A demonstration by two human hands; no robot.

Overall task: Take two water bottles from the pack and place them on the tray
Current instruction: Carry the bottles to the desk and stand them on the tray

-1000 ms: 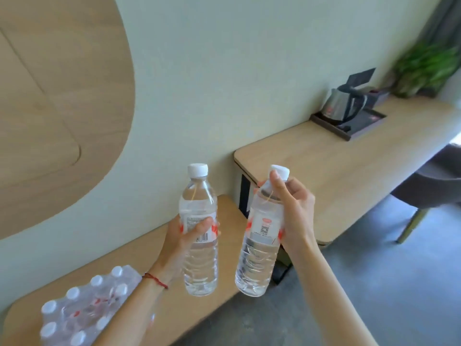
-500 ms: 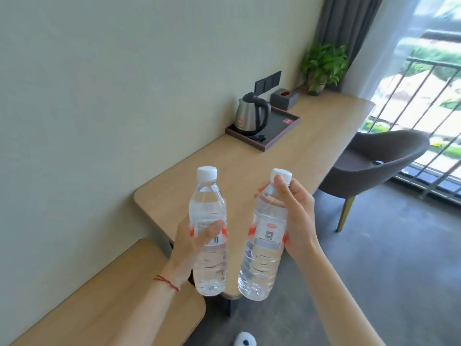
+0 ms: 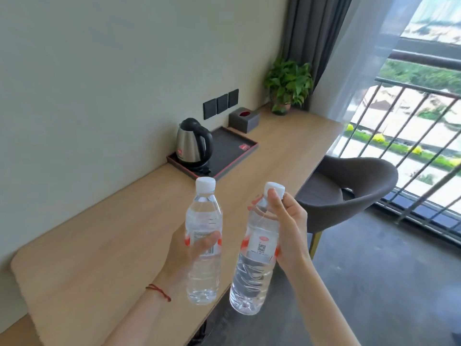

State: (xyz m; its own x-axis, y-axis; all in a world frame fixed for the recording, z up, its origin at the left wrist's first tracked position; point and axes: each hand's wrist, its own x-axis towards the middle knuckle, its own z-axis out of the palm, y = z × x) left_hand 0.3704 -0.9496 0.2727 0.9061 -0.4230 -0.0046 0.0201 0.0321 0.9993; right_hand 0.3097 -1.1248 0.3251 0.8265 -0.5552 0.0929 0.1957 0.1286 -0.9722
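I hold two clear water bottles with white caps in the air over the near end of a long wooden desk (image 3: 104,245). My left hand (image 3: 185,253) grips the left water bottle (image 3: 203,221) around its label, and it stands upright. My right hand (image 3: 289,226) grips the right water bottle (image 3: 252,278) at its neck and upper body, and it leans slightly right. Farther along the desk by the wall lies a dark tray (image 3: 232,156) with a red rim. The pack is out of view.
A steel kettle (image 3: 192,143) stands on the tray's left part. Behind the tray are a dark tissue box (image 3: 244,119), wall sockets (image 3: 220,104) and a potted plant (image 3: 288,83). A grey chair (image 3: 349,193) is tucked at the desk's right side, near a balcony railing (image 3: 411,151).
The view has swung right and closer along the desk; the pack and low bench left the frame. Both hands keep the same hold on the bottles, and the tray now looks nearer.
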